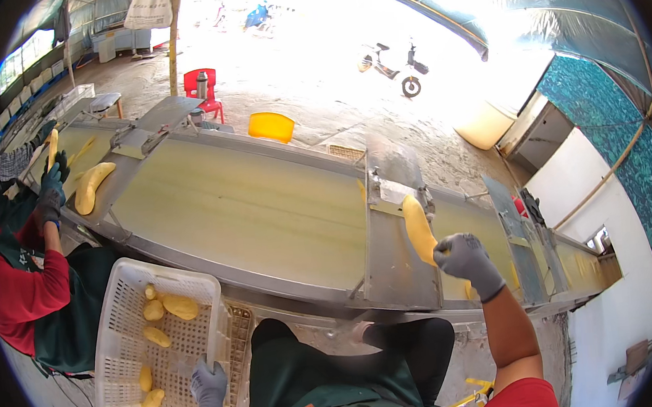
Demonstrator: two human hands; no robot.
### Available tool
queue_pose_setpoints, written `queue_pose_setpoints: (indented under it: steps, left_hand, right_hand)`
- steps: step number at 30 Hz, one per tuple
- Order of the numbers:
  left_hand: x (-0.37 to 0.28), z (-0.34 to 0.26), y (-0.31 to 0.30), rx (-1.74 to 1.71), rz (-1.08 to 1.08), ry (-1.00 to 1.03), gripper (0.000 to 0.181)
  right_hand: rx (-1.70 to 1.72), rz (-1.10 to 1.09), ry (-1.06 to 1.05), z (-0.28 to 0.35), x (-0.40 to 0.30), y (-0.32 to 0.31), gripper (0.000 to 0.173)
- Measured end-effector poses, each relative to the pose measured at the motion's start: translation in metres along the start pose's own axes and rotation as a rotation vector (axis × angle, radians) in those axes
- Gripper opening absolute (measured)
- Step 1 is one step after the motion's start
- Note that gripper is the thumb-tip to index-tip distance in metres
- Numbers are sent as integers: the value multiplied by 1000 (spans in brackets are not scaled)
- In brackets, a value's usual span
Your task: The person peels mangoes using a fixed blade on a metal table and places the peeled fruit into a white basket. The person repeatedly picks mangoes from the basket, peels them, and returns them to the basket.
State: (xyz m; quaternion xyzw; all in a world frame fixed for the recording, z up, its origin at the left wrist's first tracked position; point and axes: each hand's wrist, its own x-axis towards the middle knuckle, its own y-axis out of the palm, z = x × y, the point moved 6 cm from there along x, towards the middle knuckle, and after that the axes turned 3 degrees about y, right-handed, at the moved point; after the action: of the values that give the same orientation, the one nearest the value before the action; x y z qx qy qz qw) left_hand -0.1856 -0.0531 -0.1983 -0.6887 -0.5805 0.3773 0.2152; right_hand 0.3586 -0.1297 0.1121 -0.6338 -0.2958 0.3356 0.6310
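My right hand (468, 261), in a grey glove, is at the right and grips the lower end of a long, peeled yellow tuber (420, 230). The tuber lies over a metal crossplate (395, 267) that spans the conveyor. At the lower left, my left hand (209, 388), gloved in grey too, holds the right side of a white plastic crate (103, 347). Inside the crate are several yellow pieces, among them a larger one (180, 307) near the far end. Between the crossplates runs the wide conveyor belt (246, 210), pale yellow-green.
At the left, co-workers with gloved hands (52, 188) sit along the same conveyor; a big yellow tuber (94, 187) lies on the plate beside them. A second crate (238, 342) sits against the white one. Beyond the belt stand a yellow container (272, 127) and a red chair (202, 90).
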Motion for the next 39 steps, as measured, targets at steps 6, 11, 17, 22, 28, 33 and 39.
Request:
queue_pose_setpoints:
  steps: [6, 11, 17, 22, 28, 33, 39]
  left_hand:
    - [3, 8, 3, -22, -32, 22, 37]
    - [9, 16, 17, 49, -53, 40, 41]
    - [8, 28, 16, 27, -35, 12, 46]
    - [5, 20, 14, 46, -62, 27, 47]
    - [6, 23, 11, 56, -44, -24, 46]
    - [6, 16, 6, 70, -33, -17, 43]
    - [9, 21, 13, 59, -50, 1, 44]
  right_hand:
    - [-92, 95, 21, 8, -42, 16, 27]
    - [171, -19, 75, -16, 0, 39, 28]
    - [73, -110, -2, 19, 39, 35, 24]
    - [21, -154, 91, 15, 113, 41, 24]
    - [-25, -247, 157, 21, 199, 45, 27]
    - [309, -270, 153, -19, 217, 66, 30]
    - [1123, -238, 124, -44, 145, 74, 18]
